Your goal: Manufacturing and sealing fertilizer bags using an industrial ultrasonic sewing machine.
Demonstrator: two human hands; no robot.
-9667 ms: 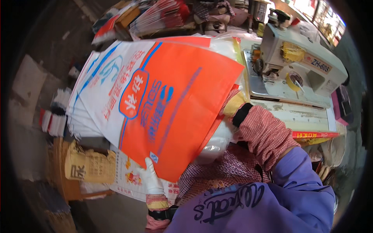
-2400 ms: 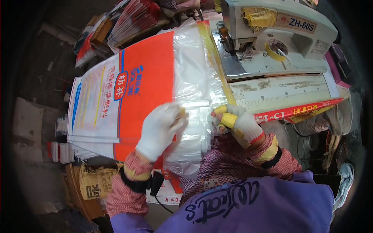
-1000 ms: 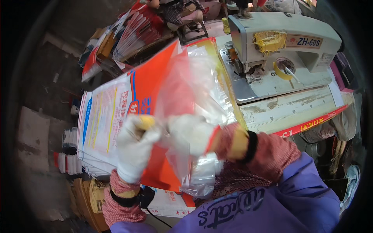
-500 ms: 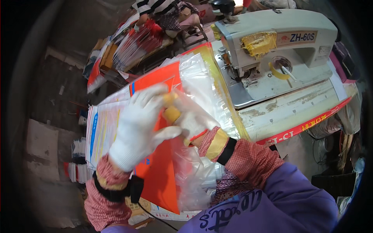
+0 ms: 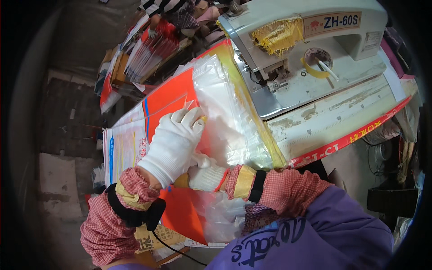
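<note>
bags (image 5: 171, 92): org/wht, red+blue print | sew. mach. (image 5: 355, 38): labelled | l grip (image 5: 173, 141): on bags, hold unclear | r grip (image 5: 204, 177): can't tell

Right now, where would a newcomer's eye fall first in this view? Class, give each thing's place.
A newcomer would probably notice the vivid orange-and-white bags first, left of centre, with shiny clear plastic to their right. The white-gloved left hand stands out against them, mid-view, with the right hand just below and to its right. At upper right sits a bulky pale sewing machine, a roll of yellow tape on its bed.
</note>
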